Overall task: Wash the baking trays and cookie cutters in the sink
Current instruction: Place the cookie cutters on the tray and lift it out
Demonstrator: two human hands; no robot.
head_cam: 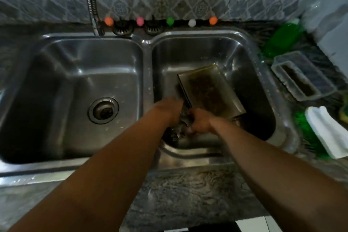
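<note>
A dark, stained rectangular baking tray [209, 90] lies tilted in the right basin of a steel double sink [146, 43]. Both my hands are down in that basin at the tray's near-left corner. My left hand [168, 108] reaches in beside the tray's left edge, its fingers hidden. My right hand [199, 120] is curled around small blurred metal pieces [178, 130], probably cookie cutters, lying in front of the tray. What exactly each hand holds is too blurred to tell.
The left basin with its drain [103, 110] holds nothing. A flexible tap hose [92, 2] hangs at the back left. On the right counter stand a green soap bottle [282, 37], a clear plastic container [303, 76], a white cloth [327, 130] and a green brush [308, 137].
</note>
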